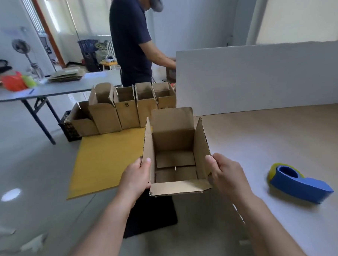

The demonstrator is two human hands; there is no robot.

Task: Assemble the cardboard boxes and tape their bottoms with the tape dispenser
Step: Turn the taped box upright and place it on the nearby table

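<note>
I hold an open-topped cardboard box (173,135) upright in front of me, its top flaps standing up and its bottom flaps folded in. My left hand (136,177) grips the left flap, thumb over the edge. My right hand (228,172) grips the right flap the same way. The blue and yellow tape dispenser (298,181) lies on the table to my right, apart from both hands. Several assembled boxes (124,108) stand in a row at the far end of a yellow sheet (107,160).
A white board (259,78) stands upright behind the table surface (272,134). Another person (132,41) in a dark shirt works beyond the boxes. A grey folding table (50,89) with flat cardboard and bags stands at the left. A black crate (69,129) sits on the floor.
</note>
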